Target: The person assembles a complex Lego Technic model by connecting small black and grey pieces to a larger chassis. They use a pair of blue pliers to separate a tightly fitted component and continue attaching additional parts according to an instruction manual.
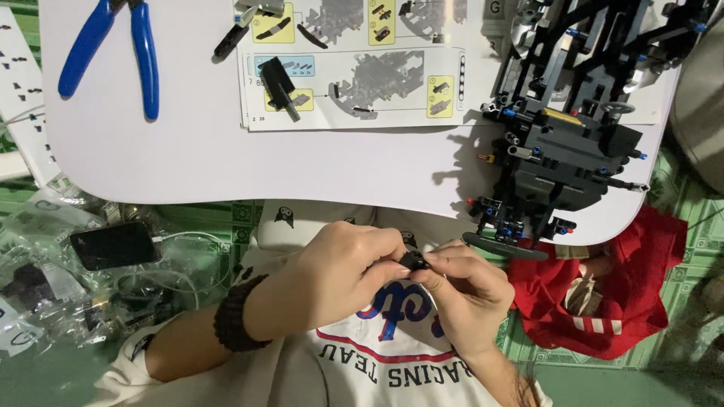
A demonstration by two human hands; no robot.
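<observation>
Both hands (407, 275) pinch a small black piece (413, 261), apparently lying crosswise.

Left hand (339, 275) and right hand (464, 298) pinch small black brick piece (412, 261) together. White table (188, 151) above bears black brick vehicle model (566, 143), instruction sheet (354, 68), blue-handled pliers (121, 49).

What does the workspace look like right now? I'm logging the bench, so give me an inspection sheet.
Surface: white table.
Job's things: small black part pinched between both hands; dark brick model and instruction sheet on the table.
Clutter: blue pliers, plastic bags, red cloth.
Hands: left hand and right hand meet on the part.
Cables: white cable at the phone.
Surroundings: green patterned floor.
</observation>
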